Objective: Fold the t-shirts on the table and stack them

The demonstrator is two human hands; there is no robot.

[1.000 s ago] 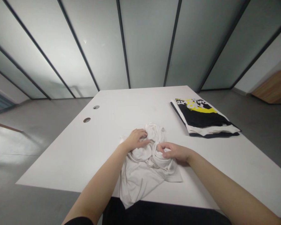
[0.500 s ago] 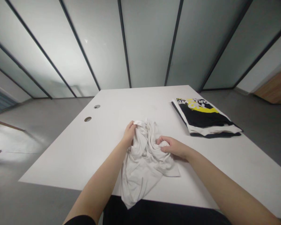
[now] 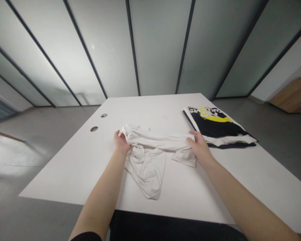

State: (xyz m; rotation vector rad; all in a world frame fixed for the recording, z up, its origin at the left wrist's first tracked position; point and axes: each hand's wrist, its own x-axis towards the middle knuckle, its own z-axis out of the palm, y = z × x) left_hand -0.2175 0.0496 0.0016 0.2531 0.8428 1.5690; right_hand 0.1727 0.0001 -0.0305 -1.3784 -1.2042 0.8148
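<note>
1. Toward the near edge of the white flat surface point(image 3: 65, 174), a crumpled white cloth garment point(image 3: 160, 142) was stretched sideways b/w both hands.
2. L hand point(image 3: 122, 143) was closed on the bunched L end of the garment, fingers curled, thumb on the near side.
3. R hand point(image 3: 200, 147) was pinching the R end, fingers & thumb nearly together w/ cloth b/w them.
4. Upper part of the garment ran as a long, loosely gathered band; a wrinkled, rounded flap spread toward the person below its L half, & a smaller flap hung by R hand.
5. Just beyond R hand, on the R side, was a stack of folded clothes point(image 3: 212, 129): black top piece w/ yellow & white print, white layer under it, dark layer at the bottom. Couldn't tell if R hand touched it.
6. Two round holes point(image 3: 94, 129) were in the surface, far L.
7. Behind: frosted glass panels point(image 3: 155, 50) w/ dark frames, grey floor point(image 3: 57, 124).
</note>
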